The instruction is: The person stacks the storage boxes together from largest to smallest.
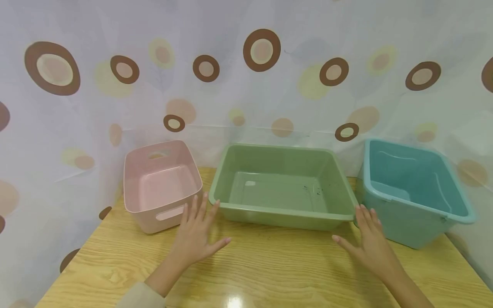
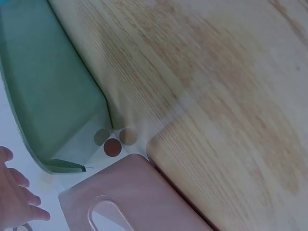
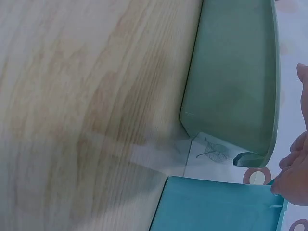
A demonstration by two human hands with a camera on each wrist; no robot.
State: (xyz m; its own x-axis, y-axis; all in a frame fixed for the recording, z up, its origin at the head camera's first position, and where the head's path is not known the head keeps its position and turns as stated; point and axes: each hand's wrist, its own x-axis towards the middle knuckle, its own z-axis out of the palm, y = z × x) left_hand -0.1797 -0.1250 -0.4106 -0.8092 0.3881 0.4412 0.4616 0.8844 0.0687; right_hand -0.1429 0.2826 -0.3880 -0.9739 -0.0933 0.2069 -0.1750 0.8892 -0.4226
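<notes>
On the wood-grain tabletop (image 1: 269, 269), the green plastic basin (image 1: 281, 216) is flanked by left hand (image 1: 195, 236) and right hand (image 1: 370, 244), fingers extended, thumbs splayed, apparently for steadying.

Left hand (image 1: 194, 237) out over the pale yellow wood-grain table (image 1: 269, 267), on the side of its left edge: back uppermost, fingers long and fanned, tips aimed at the far edge, thumb jutting sideways! A beige sleeve (image 1: 142, 297) ends short of that bare left wrist (image 1: 163, 278). Across now to the right hand (image 1: 369, 246), on the side of the right edge, straight fingers closer together, thumb stretched wide and inward. The bare right forearm (image 1: 406, 284) slants in from the near side, and the two thumbs point towards each other.
</notes>
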